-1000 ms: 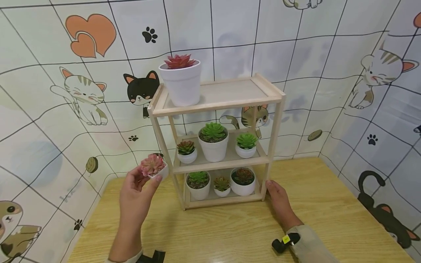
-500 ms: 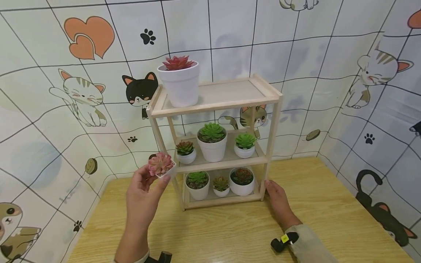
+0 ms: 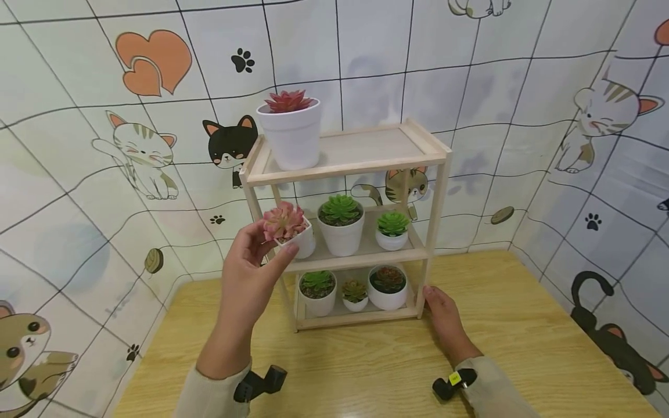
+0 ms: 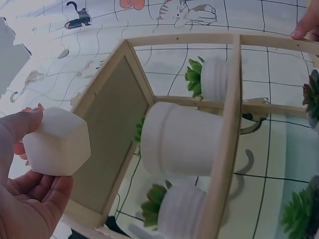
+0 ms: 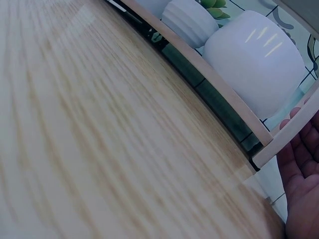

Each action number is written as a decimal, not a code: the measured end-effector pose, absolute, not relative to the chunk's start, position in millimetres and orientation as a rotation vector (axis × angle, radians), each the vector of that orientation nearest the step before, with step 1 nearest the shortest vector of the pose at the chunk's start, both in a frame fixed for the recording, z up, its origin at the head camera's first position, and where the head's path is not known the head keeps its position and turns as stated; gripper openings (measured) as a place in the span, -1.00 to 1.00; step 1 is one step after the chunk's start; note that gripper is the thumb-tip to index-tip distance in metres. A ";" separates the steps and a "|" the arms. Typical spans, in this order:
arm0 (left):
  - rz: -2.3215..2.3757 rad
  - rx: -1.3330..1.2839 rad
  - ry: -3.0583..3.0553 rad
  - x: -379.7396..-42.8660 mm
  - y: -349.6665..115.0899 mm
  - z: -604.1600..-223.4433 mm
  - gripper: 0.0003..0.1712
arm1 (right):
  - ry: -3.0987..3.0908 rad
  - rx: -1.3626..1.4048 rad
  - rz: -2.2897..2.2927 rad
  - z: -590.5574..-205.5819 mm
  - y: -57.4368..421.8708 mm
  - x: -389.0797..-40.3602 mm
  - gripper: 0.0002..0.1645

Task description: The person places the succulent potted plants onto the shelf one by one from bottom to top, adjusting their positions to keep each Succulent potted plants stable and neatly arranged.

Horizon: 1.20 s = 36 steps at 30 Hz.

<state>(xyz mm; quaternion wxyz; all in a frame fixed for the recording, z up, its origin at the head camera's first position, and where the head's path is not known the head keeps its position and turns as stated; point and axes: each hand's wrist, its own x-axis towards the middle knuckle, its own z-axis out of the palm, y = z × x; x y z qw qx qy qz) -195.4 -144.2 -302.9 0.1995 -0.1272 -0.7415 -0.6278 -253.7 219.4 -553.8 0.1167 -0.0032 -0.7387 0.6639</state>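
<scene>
My left hand (image 3: 248,278) pinches a pink potted succulent (image 3: 284,222) between thumb and fingers, tilted, at the middle tier's left front. Its white angular pot (image 4: 57,142) shows in the left wrist view. Behind it, a small potted succulent (image 4: 180,211) is mostly hidden in the head view. My right hand (image 3: 444,316) holds the right front post of the wooden shelf rack (image 3: 345,264) low down, with fingertips reaching past the post in the right wrist view. On the middle tier also stand a larger green potted succulent (image 3: 341,229) and a small green one (image 3: 392,229).
A tall white pot with a red succulent (image 3: 290,133) stands at the top tier's left end. Several potted succulents, among them a brown-red one (image 3: 387,290), fill the bottom tier. The rack stands on a wood-grain table (image 3: 366,366) before a cat-print wall (image 3: 366,35).
My left hand has moved right and upward with the pink potted succulent, from left of the rack to the front of its middle tier. The right hand stays on the post.
</scene>
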 end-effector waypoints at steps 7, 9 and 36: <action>-1.778 -0.433 -2.031 -207.5 -125.8 -277.0 -0.29 | -2.179 -0.012 1.928 -551.4 218.5 -252.7 -0.39; -1.776 -0.451 -2.028 -209.7 -120.3 -270.4 -0.29 | -2.181 -0.015 1.925 -551.9 218.5 -252.3 -0.38; -1.555 -0.546 -2.112 -229.8 -47.0 -196.5 -0.26 | -2.242 -0.021 1.911 -552.8 223.0 -254.5 -0.39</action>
